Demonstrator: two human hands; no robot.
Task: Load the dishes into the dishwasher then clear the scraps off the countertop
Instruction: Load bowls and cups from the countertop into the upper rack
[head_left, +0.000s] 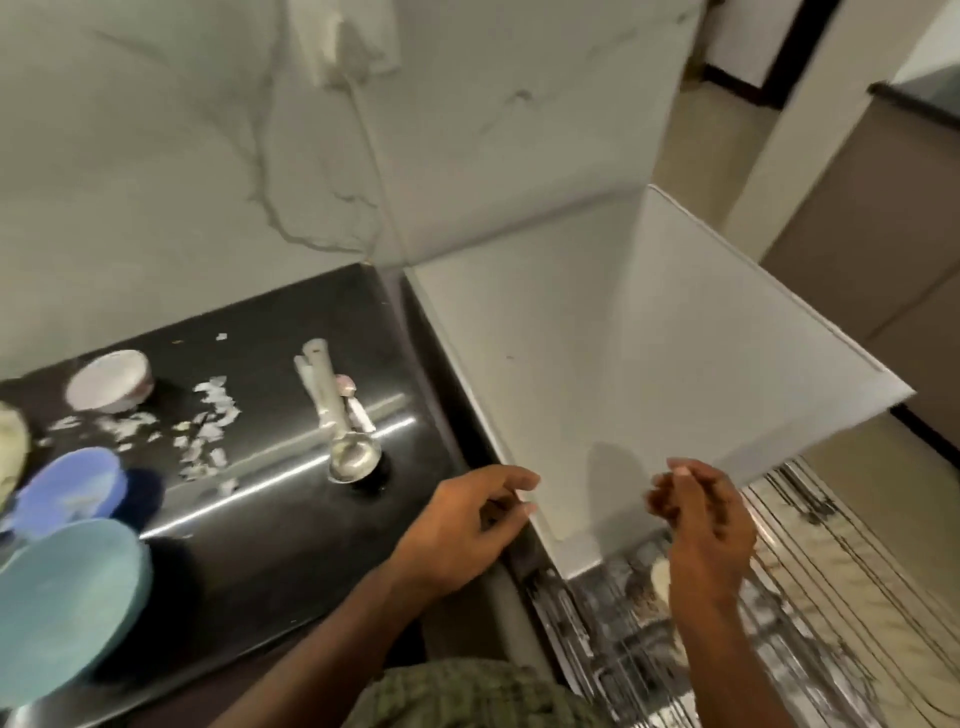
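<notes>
On the black countertop (291, 519) lie a steel spoon with other cutlery (337, 415), a small white bowl (110, 381), a blue plate (67, 491) and a teal plate (67, 597). White scraps (202, 426) are scattered between them. My left hand (457, 525) hovers over the counter's right edge, fingers loosely curled, holding nothing. My right hand (706, 525) hangs above the dishwasher's wire rack (779, 597), fingers loosely bent, with nothing visible in it. A white dish (661, 577) sits in the rack below it.
The white dishwasher cabinet (649, 338) stands against the counter's right side and the marble wall (208, 130). A cord (371, 150) runs down the wall from a socket. Floor and a doorway lie at the far right.
</notes>
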